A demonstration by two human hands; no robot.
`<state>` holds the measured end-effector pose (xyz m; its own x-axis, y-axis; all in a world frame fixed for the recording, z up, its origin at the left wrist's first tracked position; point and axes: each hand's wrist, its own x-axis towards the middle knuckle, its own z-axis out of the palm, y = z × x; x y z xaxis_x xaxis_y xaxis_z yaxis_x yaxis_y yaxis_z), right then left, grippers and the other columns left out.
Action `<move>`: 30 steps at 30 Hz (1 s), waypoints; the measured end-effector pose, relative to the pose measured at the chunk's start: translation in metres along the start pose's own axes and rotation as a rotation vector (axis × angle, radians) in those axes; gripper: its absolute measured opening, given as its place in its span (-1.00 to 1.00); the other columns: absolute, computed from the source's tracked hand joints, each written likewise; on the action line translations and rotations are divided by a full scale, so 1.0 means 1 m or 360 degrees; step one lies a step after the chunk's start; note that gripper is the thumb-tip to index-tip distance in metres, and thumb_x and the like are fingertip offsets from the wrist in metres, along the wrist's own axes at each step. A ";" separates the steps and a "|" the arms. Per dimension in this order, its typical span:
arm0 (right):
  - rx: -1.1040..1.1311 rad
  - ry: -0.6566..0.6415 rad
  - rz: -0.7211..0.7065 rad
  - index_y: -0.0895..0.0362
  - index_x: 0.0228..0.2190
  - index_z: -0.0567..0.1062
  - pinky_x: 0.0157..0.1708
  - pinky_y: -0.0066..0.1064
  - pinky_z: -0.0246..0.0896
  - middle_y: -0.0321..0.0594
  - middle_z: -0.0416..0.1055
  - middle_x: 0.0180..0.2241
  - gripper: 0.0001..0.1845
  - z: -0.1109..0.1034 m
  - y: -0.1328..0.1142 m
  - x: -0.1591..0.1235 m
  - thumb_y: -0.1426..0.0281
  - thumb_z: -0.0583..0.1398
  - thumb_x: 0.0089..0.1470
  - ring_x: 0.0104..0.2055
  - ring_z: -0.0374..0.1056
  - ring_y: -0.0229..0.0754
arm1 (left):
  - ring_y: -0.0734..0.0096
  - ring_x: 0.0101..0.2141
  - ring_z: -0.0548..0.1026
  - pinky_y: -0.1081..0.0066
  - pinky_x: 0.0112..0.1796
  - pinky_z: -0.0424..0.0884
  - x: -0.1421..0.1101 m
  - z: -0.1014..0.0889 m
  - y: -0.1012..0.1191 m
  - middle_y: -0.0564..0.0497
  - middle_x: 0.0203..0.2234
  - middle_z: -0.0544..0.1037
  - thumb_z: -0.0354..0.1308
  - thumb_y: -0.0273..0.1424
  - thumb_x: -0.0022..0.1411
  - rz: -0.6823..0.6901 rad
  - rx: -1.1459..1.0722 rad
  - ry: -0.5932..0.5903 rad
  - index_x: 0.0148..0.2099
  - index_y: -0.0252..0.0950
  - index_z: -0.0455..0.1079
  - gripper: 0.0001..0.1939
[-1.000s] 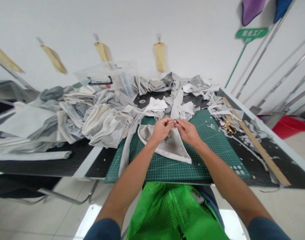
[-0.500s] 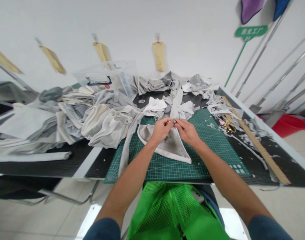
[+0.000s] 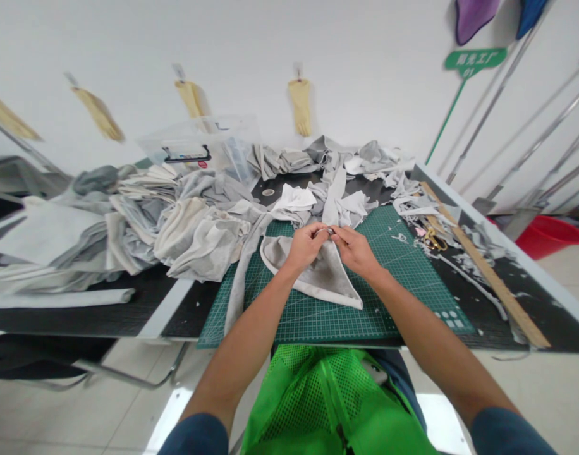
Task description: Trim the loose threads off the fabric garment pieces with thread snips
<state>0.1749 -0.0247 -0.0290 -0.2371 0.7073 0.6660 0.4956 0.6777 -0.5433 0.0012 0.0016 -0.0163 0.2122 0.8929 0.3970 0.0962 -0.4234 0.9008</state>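
A grey, roughly triangular fabric piece (image 3: 325, 278) with a pale hemmed edge lies partly on the green cutting mat (image 3: 294, 325), its far corner raised. My left hand (image 3: 307, 245) pinches that corner from the left. Close against it, my right hand (image 3: 352, 246) grips the same corner from the right, thumbs and fingertips nearly meeting. The fingers hide the exact spot they hold. Just beyond the hands lie white and grey cloth scraps (image 3: 339, 196). A long grey fabric strip (image 3: 242, 278) trails over the mat to the left.
Heaped grey cloth pieces (image 3: 204, 240) cover the left side, before a clear plastic box (image 3: 189, 145). On the right are gold-handled scissors (image 3: 434, 240), a wooden ruler (image 3: 495, 278) and thin offcuts. A tape roll (image 3: 268, 192) sits behind the mat. A red basin (image 3: 550, 238) stands beyond the table.
Both hands keep their pinch on the fabric corner, with barely any finger movement. The whole view has shifted very slightly.
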 end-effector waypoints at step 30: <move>-0.0192 -0.0019 -0.0073 0.12 -0.03 0.57 -0.22 -0.29 0.25 -0.15 0.46 -0.33 -0.67 -0.008 0.002 -0.001 0.27 0.06 0.41 -0.27 0.35 -0.10 | 0.36 -0.24 0.55 0.38 -0.12 0.45 -0.003 0.000 0.001 -0.01 -0.27 0.65 0.13 -0.39 0.30 0.0254 0.0385 0.0056 -0.18 -0.29 0.56 -0.82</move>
<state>0.1829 -0.0251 -0.0265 -0.2713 0.6788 0.6824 0.5808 0.6808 -0.4463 0.0010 -0.0016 -0.0162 0.2098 0.8150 0.5402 0.2946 -0.5795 0.7598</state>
